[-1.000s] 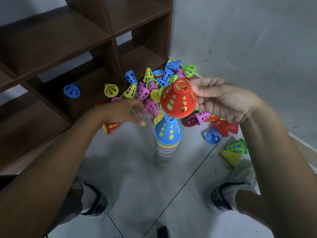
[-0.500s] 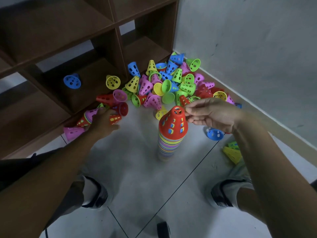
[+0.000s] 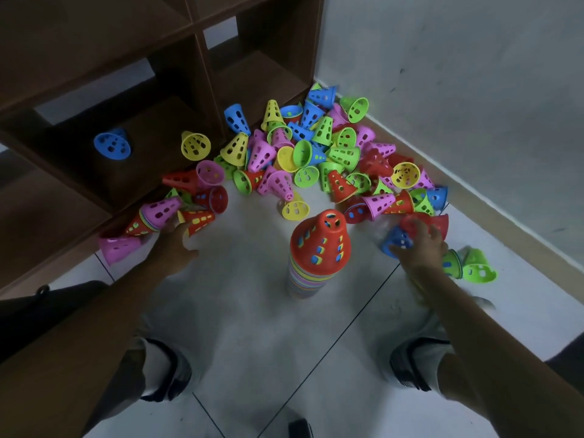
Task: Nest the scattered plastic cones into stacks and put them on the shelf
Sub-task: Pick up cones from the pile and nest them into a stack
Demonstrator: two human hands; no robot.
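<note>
Loose cones (image 3: 303, 156) crowd the stack's (image 3: 319, 248) twelve o'clock; left hand (image 3: 177, 245) grips a red cone (image 3: 197, 220), right hand (image 3: 420, 245) clutches a blue cone (image 3: 395, 241).

A pale tiled floor (image 3: 240, 311) fills the lower view, crossed by dark grout lines (image 3: 341, 324) running diagonally. A grey wall (image 3: 458, 90) rises at the right, scuffed with small dark marks, and a beige skirting (image 3: 505, 222) runs along its foot toward the corner. The person's knees show at the bottom, in light shorts (image 3: 158, 352) with dark hems. A small black object (image 3: 300, 428) lies on the floor at the lower edge, too cut off to identify.
</note>
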